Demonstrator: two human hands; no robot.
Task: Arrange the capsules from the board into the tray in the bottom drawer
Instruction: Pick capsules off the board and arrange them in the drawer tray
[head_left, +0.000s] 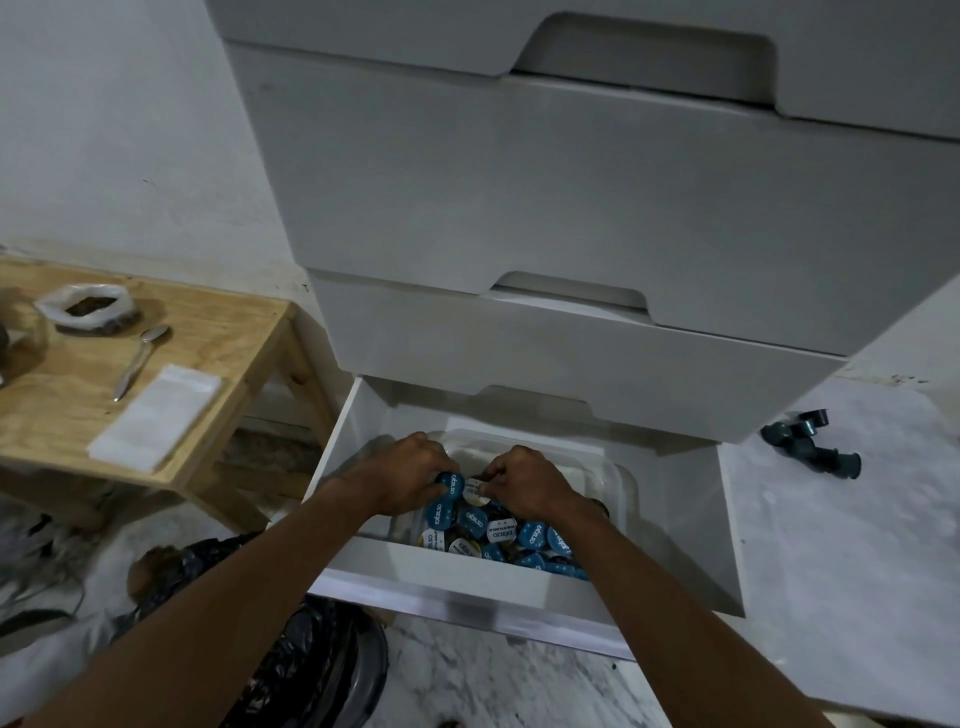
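Observation:
The bottom drawer (519, 582) of a white cabinet stands pulled out. Inside it lies a clear plastic tray (615, 475) holding several capsules (498, 530) with blue or white foil lids. Both my hands reach into the tray. My left hand (402, 475) grips a blue-lidded capsule (450, 484). My right hand (524, 480) pinches a white-lidded capsule (475, 493) right beside it. Several dark teal capsules (810, 441) lie loose on a white board (831, 545) to the right of the drawer.
Two shut drawers (571, 353) overhang the open one. A low wooden table (218, 364) at left carries a spoon (140, 358), a white napkin (156, 415) and a bag of dark grounds (88, 306). A black bin bag (311, 660) sits under my left arm on the marble floor.

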